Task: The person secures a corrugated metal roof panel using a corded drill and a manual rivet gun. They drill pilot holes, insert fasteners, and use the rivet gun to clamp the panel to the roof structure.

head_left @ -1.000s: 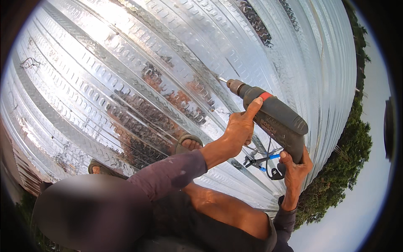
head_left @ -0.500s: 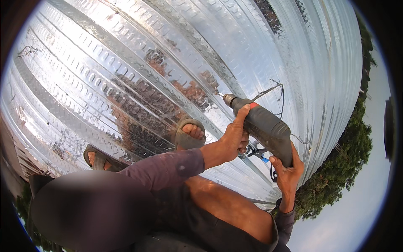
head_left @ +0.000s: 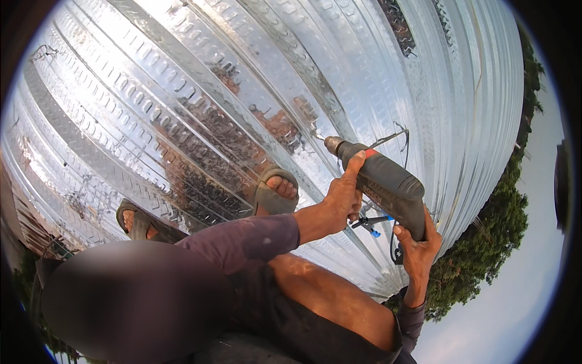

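A dark power drill (head_left: 391, 182) with a red band is held in both my hands. My left hand (head_left: 344, 197) closes around the front of its body, the thumb lying on top near the red band. My right hand (head_left: 419, 246) grips the rear handle; its fingers are partly hidden. From the chuck a bit (head_left: 318, 134) points to the upper left, its tip at the ribbed shiny metal sheeting (head_left: 364, 73). I cannot tell whether the bit is in the metal.
My sandalled feet (head_left: 277, 191) stand on the sheeting. A small black and blue object (head_left: 373, 225) lies beneath the drill, and a thin dark wire (head_left: 405, 136) sticks up beyond it. Trees (head_left: 494, 249) border the sheeting at right.
The view has shifted slightly, and the drill appears a little lower and farther right. Both hands keep their grip, with the bit still at the same patch of sheeting.
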`<state>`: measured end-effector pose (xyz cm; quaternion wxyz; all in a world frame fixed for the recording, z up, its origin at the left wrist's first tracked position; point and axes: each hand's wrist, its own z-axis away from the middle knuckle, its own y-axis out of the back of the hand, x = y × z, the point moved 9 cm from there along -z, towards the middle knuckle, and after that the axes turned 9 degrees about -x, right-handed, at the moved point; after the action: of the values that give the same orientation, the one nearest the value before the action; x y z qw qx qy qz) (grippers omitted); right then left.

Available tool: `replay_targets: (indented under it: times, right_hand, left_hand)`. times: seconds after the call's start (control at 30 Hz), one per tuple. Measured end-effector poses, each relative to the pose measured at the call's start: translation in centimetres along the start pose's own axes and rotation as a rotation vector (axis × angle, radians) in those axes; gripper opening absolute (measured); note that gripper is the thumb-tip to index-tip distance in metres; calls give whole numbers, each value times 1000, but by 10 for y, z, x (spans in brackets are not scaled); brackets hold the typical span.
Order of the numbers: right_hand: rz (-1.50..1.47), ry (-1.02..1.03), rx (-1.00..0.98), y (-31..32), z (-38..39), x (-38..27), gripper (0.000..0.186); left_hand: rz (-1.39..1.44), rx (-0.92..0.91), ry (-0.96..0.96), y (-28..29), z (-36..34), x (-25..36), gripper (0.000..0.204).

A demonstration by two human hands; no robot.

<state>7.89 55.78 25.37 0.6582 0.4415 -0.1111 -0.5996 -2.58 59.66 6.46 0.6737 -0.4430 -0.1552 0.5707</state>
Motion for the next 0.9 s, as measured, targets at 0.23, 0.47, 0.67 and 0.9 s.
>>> replay_targets:
  times: [0.23, 0.47, 0.67, 0.9]
  right_hand:
    - [41, 17, -3, 0, -4, -5, 75]
    - [107, 60, -2, 3, -8, -9, 75]
    - [-25, -19, -95, 5, -21, -1, 81]
    - [-10, -53, -206, 5, -30, -10, 85]
  left_hand:
    - [24, -12, 25, 0, -1, -3, 70]
    - [24, -65, 3, -4, -1, -1, 71]
    - [67, -42, -30, -7, -5, 6, 68]
    - [74, -49, -3, -9, -4, 6, 69]
